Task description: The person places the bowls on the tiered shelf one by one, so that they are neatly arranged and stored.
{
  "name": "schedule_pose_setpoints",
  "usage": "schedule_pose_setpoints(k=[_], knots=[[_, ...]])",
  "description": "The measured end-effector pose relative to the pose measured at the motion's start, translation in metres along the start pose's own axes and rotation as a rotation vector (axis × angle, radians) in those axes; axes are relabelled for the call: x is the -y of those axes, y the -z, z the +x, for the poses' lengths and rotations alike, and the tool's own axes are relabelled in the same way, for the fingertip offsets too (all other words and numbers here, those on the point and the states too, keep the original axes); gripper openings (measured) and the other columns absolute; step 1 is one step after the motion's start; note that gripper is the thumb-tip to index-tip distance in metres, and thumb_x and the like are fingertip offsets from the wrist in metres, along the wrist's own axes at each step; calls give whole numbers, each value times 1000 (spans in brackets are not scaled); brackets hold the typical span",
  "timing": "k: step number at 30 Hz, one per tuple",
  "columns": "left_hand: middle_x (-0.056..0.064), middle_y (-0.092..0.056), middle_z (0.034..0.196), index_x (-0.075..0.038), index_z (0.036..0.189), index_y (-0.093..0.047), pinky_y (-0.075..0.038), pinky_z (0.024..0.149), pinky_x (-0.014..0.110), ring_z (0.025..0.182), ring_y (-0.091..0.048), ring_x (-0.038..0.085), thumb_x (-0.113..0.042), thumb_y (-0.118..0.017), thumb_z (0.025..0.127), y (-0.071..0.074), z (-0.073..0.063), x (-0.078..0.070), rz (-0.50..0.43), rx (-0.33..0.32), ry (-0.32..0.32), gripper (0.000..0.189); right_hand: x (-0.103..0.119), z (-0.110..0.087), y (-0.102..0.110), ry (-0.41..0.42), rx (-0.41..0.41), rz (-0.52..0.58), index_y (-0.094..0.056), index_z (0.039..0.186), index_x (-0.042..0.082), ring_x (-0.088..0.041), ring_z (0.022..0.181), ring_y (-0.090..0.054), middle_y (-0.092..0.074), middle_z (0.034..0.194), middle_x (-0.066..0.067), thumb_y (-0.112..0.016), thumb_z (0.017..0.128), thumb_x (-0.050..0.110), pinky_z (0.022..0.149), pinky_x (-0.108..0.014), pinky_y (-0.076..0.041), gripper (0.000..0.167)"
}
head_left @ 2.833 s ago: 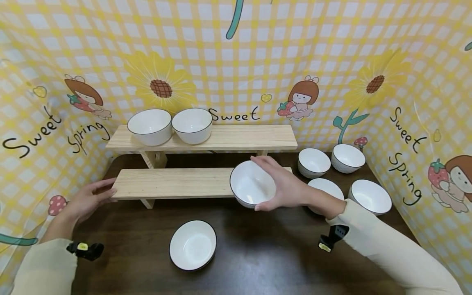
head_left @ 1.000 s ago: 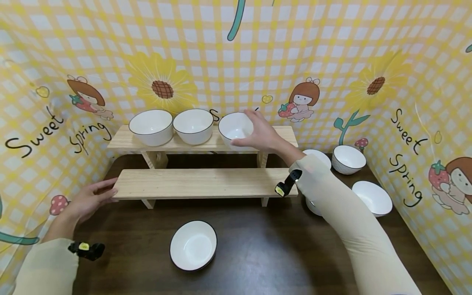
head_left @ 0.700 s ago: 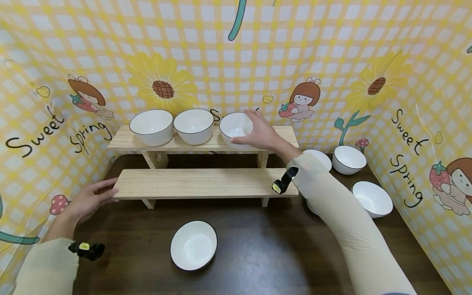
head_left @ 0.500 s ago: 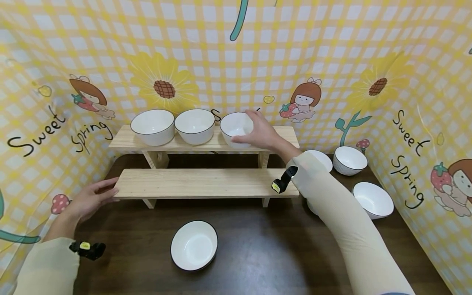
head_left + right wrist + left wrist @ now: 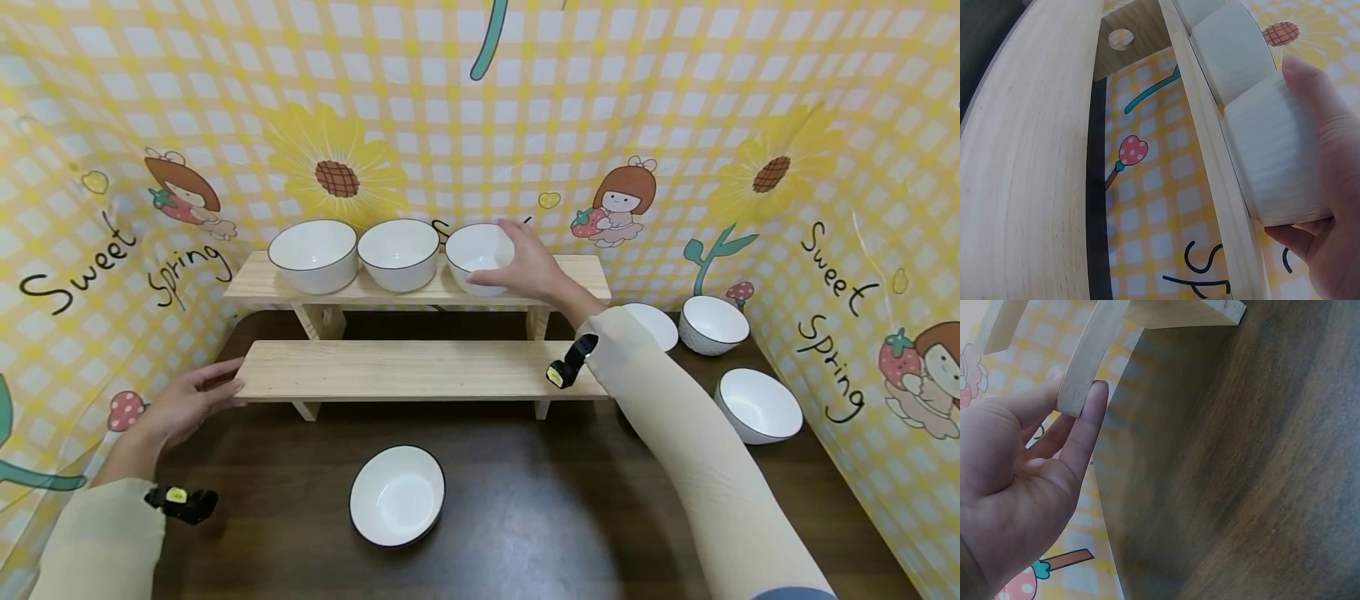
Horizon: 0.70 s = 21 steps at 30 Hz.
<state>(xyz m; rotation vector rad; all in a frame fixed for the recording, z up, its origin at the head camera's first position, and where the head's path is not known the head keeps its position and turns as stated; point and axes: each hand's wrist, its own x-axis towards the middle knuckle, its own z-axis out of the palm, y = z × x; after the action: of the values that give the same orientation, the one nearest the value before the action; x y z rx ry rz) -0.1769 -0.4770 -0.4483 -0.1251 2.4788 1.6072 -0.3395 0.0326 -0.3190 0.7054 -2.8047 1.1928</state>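
Observation:
My right hand (image 5: 531, 267) grips a white bowl (image 5: 467, 250) with a dark rim by its right side, thumb in front and fingers behind. This bowl sits upright on the upper wooden board (image 5: 588, 271) of a two-step shelf, right of two other white bowls, one larger (image 5: 313, 248) and one in the middle (image 5: 398, 246). In the right wrist view the gripped bowl (image 5: 1272, 156) is right up against its neighbour (image 5: 1235, 56). My left hand (image 5: 183, 404) pinches the left end of the lower board (image 5: 412, 371); the left wrist view shows thumb and fingers either side of this board (image 5: 1088, 369).
Another white bowl (image 5: 397, 497) stands on the dark table (image 5: 525, 517) in front of the shelf. On the right are several more bowls, including a textured one (image 5: 712, 325) and a wider one (image 5: 760, 406); my right sleeve (image 5: 675, 417) partly covers others. Checked cloth (image 5: 480, 150) hangs behind.
My right hand has carried the bowl from above the lower board's right part up and back onto the upper board, beside the two bowls. The left hand has stayed at the lower board's end.

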Motion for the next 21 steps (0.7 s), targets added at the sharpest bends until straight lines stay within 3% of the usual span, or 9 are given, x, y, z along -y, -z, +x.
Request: schedule_pose_setpoints(k=[8, 21], knots=[[41, -28, 149, 12, 156, -20, -59, 89, 27, 96, -64, -1, -23, -54, 107, -1, 0, -2, -9, 2, 2, 69, 1, 3, -4, 16, -27, 12, -33, 159, 9, -30, 140, -39, -29, 162, -12, -89, 77, 46, 114, -46, -41, 105], [40, -26, 151, 13, 156, -20, -59, 89, 27, 97, -62, -4, -24, -52, 108, 0, 2, 1, 4, 7, -3, 68, 0, 7, -6, 27, -24, 19, -32, 159, 7, -30, 144, -35, -28, 163, -13, -89, 77, 46, 117, -47, -37, 107]])
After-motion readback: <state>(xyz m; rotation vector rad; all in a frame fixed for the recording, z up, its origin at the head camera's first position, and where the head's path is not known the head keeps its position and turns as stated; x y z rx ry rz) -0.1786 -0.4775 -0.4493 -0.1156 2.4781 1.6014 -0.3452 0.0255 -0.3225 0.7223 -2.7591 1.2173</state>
